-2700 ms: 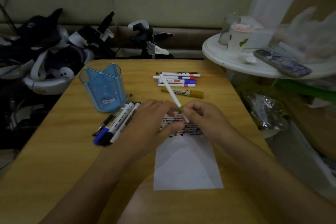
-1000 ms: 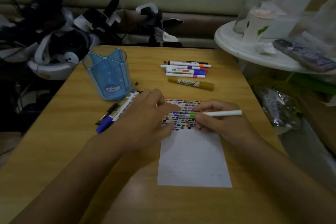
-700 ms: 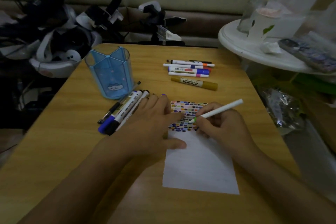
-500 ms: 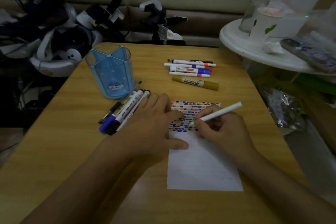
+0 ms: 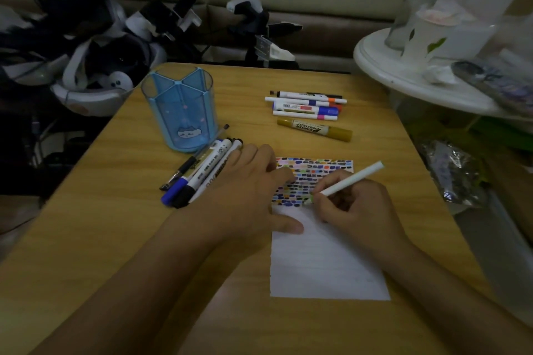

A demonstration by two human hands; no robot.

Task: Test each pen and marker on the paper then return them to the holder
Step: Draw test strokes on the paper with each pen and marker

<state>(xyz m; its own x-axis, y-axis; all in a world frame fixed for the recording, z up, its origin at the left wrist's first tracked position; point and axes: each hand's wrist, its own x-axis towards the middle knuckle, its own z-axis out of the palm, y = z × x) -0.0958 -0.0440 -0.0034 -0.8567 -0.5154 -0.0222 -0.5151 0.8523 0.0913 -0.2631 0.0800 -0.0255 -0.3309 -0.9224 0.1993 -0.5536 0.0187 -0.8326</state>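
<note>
A: What is the right hand [image 5: 356, 207] doing?

B: Its grip is closed around a white marker with a green tip [image 5: 347, 181], pinched low on the barrel. The tip touches the paper [image 5: 323, 256] at the lower edge of the band of coloured dashes [image 5: 311, 179], and the barrel slants up and away toward the right edge of the tabletop [image 5: 101, 239].

A: And the left hand [image 5: 245, 196]?

B: It lies flat, fingers straight, holding nothing. The fingers press the paper's left side over the dashes, and the thumb rests on the white part below them.

A: Where does the paper lie?

B: Right of the tabletop's middle, running toward the near edge. The dashes fill its far end; the rest is unmarked.

A: And the holder?

B: The blue transparent holder [image 5: 181, 108] stands upright toward the far left corner, with inner dividers and a small cat face on its front. I see no pens inside it.

A: The other pens?

B: Two groups. A cluster of pens and markers [image 5: 199, 170] lies between the holder and the left hand, just beside the hand's knuckles, slanted with the caps toward the near left. A second row of markers [image 5: 305, 105] lies crosswise near the far edge, with a gold permanent marker [image 5: 314, 130] just on the near side of it, apart from the paper.

A: Anything off the tabletop?

B: A white round table [image 5: 403, 78] past the right edge, carrying a cup [image 5: 427, 34]. Dark gear [image 5: 86, 37] is heaped beyond the far left corner.
</note>
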